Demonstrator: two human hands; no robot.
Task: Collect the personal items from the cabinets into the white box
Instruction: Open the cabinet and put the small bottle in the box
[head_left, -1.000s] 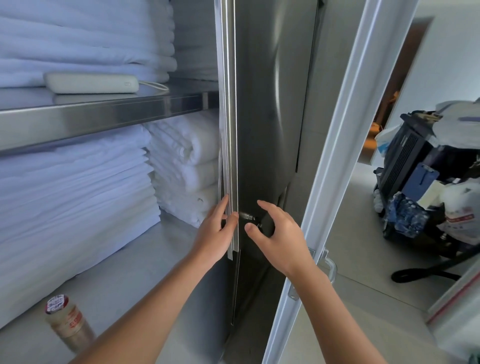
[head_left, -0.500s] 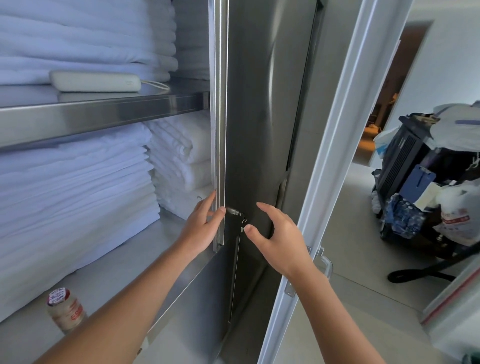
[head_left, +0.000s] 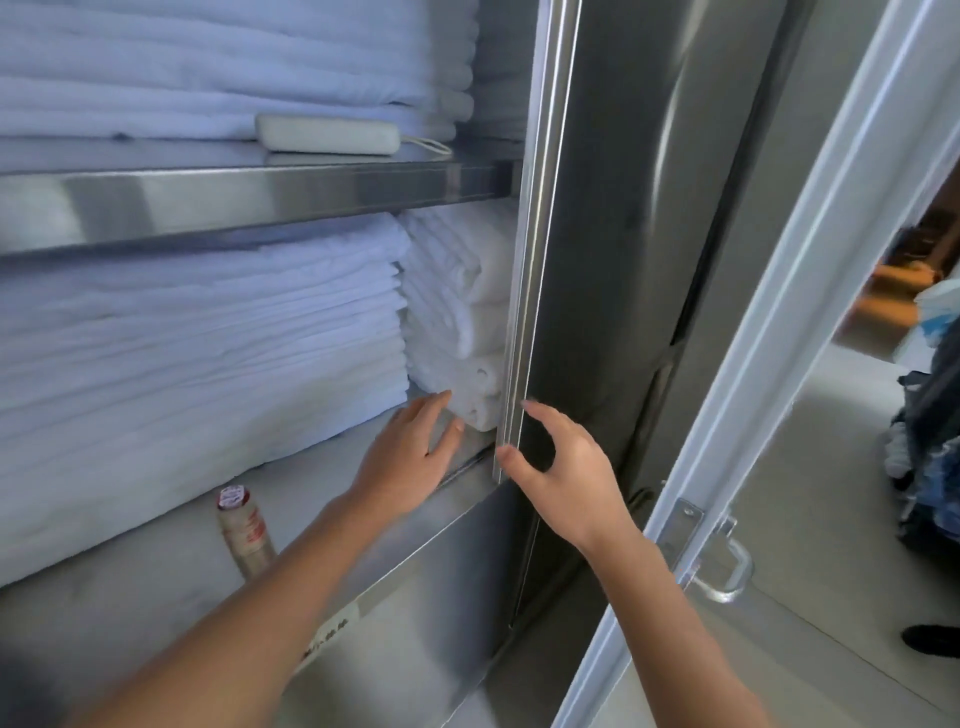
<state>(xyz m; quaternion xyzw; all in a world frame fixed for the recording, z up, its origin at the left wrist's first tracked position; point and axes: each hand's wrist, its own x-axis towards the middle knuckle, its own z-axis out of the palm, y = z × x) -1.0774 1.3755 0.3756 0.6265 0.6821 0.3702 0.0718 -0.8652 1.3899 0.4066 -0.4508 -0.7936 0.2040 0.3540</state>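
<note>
- The small bottle (head_left: 245, 531) lies on its side on the lower steel shelf (head_left: 156, 587), red cap toward the folded towels (head_left: 197, 353), long axis running front to back.
- A white power bank (head_left: 327, 134) lies lengthwise along the upper shelf (head_left: 249, 195), cord end right.
- Left hand (head_left: 410, 457) reaches flat into the cabinet, fingers spread, holding nothing.
- Right hand (head_left: 561, 467) is curled beside the door edge (head_left: 524, 312), thumb and fingers apart, empty.

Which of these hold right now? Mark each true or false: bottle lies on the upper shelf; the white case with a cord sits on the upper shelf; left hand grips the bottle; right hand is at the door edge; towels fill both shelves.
1. False: the bottle is on the lower shelf.
2. True: the white case rests on the upper shelf.
3. False: the left hand is open, beside the towels.
4. True: the right hand is at the door edge.
5. True.
</note>
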